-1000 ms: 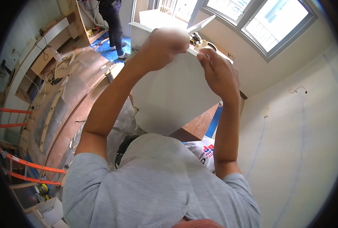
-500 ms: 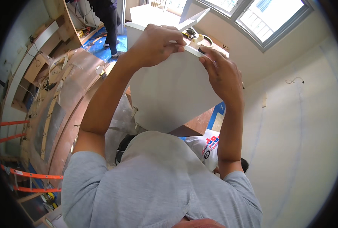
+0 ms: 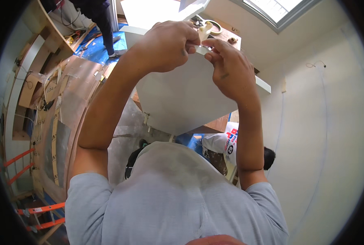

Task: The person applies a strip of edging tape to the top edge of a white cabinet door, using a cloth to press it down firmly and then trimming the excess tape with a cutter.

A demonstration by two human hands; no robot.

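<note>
While both arms reach up, the left hand (image 3: 165,47) and right hand (image 3: 230,69) pinch shut on a thin pale strip (image 3: 203,47) at the top edge of a smooth white panel (image 3: 182,102); a matte wall (image 3: 312,134) crowds the right.

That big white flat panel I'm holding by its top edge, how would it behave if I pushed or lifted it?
The white flat panel looks stiff: its face stays flat with no sag. It is probably awkward rather than light, being wide. Its smooth painted-looking face may be slippery, and the left hand and right hand pinch only its top edge, so it might swing or tip.
</note>
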